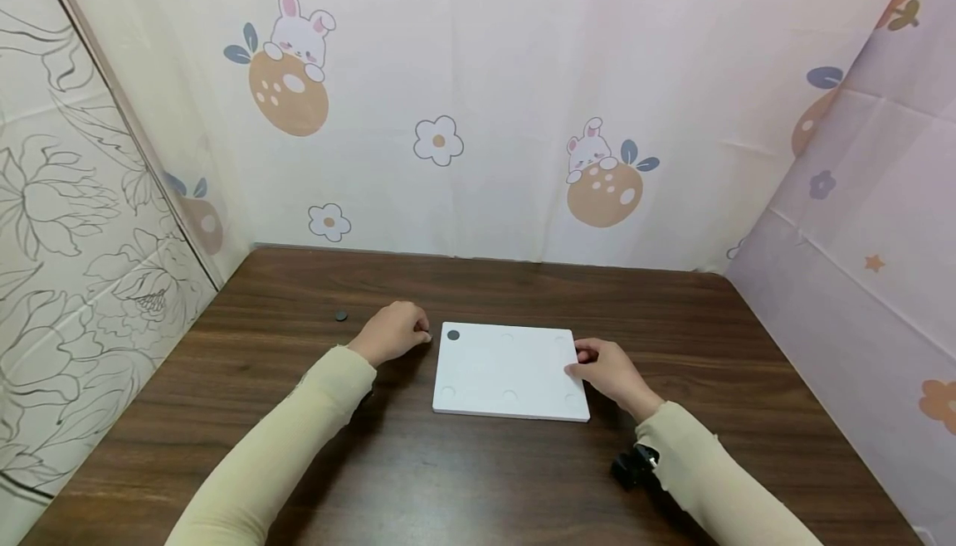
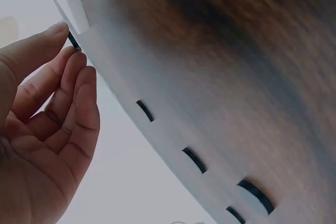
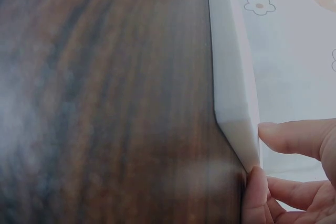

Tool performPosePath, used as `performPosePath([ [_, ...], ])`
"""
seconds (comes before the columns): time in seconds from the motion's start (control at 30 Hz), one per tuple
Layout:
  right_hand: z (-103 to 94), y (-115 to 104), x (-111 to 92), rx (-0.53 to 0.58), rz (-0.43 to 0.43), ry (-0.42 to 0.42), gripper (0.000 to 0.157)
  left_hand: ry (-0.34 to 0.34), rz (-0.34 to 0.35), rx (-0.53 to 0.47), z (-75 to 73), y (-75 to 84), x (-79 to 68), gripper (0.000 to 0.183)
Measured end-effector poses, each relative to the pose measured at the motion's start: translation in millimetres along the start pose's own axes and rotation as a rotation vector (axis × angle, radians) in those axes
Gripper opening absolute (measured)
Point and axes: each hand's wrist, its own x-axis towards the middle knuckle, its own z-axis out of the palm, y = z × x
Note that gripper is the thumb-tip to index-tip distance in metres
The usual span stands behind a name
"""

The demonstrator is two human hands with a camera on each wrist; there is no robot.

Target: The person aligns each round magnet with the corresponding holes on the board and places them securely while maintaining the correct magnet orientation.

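A flat white board [image 1: 508, 372] with shallow round recesses lies on the table. A dark disc [image 1: 453, 335] sits in its far left recess. Just left of the board, my left hand [image 1: 396, 332] pinches a small black disc [image 2: 74, 41] between thumb and fingertips, apart from the board. At the board's right edge is my right hand [image 1: 607, 370], its thumb on the top face and its fingers along the side. The right wrist view shows this thumb [image 3: 286, 137] and the fingers on either side of the board's corner.
Another dark disc [image 1: 341, 315] lies on the brown wooden table [image 1: 493, 480] left of my left hand. Several black discs, one of them [image 2: 195, 160], stand out in the left wrist view. A printed curtain [image 1: 508, 197] hangs behind the table's far edge.
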Motion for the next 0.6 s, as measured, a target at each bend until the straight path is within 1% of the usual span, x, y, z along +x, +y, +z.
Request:
performPosePath([
  [0.2,0.7,-0.1,0.3,-0.004,0.0,-0.001,0.051,-0.004,0.0,-0.009,-3.3,5.3,-7.7,0.011],
  [0.6,1.1,1.2,1.0,0.001,-0.01,-0.002,0.051,0.012,0.049,-0.017,-3.6,15.6,-24.3,0.011],
])
